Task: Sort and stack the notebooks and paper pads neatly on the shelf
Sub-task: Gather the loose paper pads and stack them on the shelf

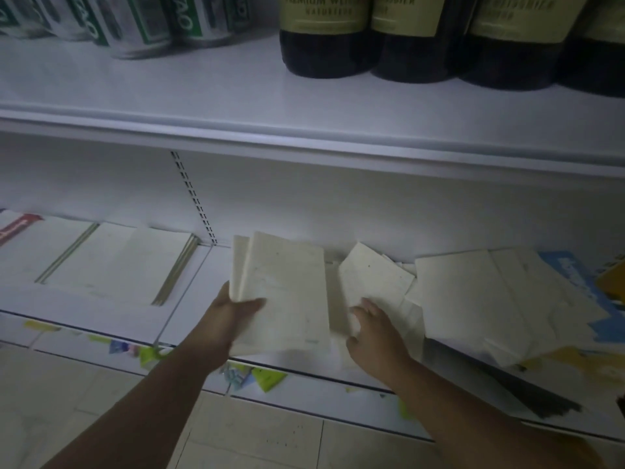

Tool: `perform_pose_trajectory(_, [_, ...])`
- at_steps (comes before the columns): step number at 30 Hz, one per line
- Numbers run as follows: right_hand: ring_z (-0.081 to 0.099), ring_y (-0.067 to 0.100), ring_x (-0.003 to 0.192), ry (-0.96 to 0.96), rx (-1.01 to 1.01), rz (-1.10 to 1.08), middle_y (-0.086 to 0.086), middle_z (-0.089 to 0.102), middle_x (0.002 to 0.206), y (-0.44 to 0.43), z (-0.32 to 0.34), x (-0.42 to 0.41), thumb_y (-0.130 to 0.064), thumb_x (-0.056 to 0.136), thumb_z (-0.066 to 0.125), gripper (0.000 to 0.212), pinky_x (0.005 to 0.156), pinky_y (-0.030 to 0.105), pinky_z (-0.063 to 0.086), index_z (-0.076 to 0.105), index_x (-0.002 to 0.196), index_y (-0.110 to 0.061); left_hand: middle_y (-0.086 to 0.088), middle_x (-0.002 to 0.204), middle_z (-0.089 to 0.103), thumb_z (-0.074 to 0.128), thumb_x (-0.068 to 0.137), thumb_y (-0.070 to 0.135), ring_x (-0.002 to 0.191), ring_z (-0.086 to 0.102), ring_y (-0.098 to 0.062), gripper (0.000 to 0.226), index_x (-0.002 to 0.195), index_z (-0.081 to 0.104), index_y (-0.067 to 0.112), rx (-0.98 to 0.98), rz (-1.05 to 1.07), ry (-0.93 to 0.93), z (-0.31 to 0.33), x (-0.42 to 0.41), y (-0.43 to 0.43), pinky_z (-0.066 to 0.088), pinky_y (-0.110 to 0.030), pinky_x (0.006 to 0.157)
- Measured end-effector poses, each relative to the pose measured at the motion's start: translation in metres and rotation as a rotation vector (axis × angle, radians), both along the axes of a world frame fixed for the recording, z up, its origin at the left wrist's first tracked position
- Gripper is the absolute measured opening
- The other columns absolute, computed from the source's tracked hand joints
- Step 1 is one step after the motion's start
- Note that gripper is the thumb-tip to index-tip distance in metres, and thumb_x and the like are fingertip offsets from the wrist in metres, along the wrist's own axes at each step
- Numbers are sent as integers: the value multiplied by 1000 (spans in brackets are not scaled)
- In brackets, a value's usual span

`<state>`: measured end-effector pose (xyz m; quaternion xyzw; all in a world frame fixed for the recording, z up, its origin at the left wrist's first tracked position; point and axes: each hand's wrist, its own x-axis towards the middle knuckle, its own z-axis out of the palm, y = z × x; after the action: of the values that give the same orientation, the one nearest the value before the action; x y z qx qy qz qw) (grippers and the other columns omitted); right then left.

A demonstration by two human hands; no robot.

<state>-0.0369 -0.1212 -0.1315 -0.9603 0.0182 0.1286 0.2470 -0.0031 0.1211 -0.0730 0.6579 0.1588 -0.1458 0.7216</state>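
Lower shelf point(84, 319), white.
- Stack of pale pads point(287, 292): mid-shelf, over the front edge, gripped at its near-left corner by the left hand point(236, 308).
- Right hand point(372, 330): apart from the left, fingers spread, touching a tilted pad point(372, 279) at mid-shelf.
- Loose heap point(473, 299): shelf's right end.
- Neat stacks point(111, 258): shelf's left end.
- Dark bottles point(338, 45): above the shelf.

Two arms come into view, and both are uncovered. The left forearm point(162, 384) and the right forearm point(456, 394) show bare from the lower edge of the picture up to the wrists. The left hand point(233, 313) and the right hand point(372, 336) are bare as well. The light is dim and the fingers are blurred, so finer detail cannot be told.
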Motion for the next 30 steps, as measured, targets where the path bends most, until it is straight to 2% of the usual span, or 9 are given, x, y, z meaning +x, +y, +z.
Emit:
perform_pose_trajectory(3, [8,29,145,81,-258,-22,12,7,157,6,-11,6,-44,88,54,74,115,39,23,21,147,-15,-12,108,62,71,65,19,93,60,-30,58,120,53,18,3,3,-25,1,1,10,49,-35,66])
perform_pose_trajectory(7, [27,31,133,5,-482,37,13,27,145,9,-19,13,-55,86,53,66,98,39,40,32,137,-17,-10,107,62,70,67,18,93,59,-28,58,122,53,19,-20,19,-45,-3,1,15,49,-34,65])
perform_pose_trajectory(11, [37,24,126,-5,-415,145,4,41,137,-17,-16,23,-55,91,46,52,98,35,39,44,131,-22,-11,110,60,67,64,23,97,58,-30,63,125,52,19,-25,11,-60,-8,0,23,51,-36,68])
perform_pose_trajectory(15, [51,15,123,-124,-322,206,-8,52,137,-34,7,16,-50,99,20,49,102,27,38,37,142,-35,-11,108,60,67,63,26,93,58,-29,59,121,52,23,-22,30,-49,-8,-4,24,50,-34,64])
perform_pose_trajectory(20, [63,20,111,-420,5,28,-2,65,123,-43,34,0,-25,100,41,33,89,29,49,57,129,-25,-13,100,63,64,87,13,82,60,-26,28,112,54,20,-38,55,-26,-5,-8,15,51,-34,65])
perform_pose_trajectory(23, [67,21,107,-617,-112,270,-2,70,114,-25,47,-14,-21,90,42,35,80,32,55,69,112,-23,-17,97,63,57,91,11,80,62,-28,26,116,54,14,-64,30,0,3,-14,-7,52,-33,66])
perform_pose_trajectory(26, [60,22,116,-633,-177,548,-2,67,120,-2,44,-28,-24,96,32,40,100,23,40,67,115,-25,-11,99,66,52,96,30,83,65,-26,26,118,54,18,-126,55,48,9,-21,-26,54,-33,65])
perform_pose_trajectory(28, [49,24,127,-594,-201,659,-1,61,129,1,42,-29,-29,95,38,35,108,26,31,61,121,-26,-9,108,67,54,88,53,91,68,-26,43,119,54,24,-155,54,68,13,-29,-27,57,-38,71])
perform_pose_trajectory(30, [39,19,133,-554,-190,712,-4,55,136,6,51,-27,-35,95,39,36,109,26,34,57,125,-29,-10,106,70,69,78,45,92,69,-27,51,119,55,19,-195,30,25,18,-38,-21,58,-41,75])
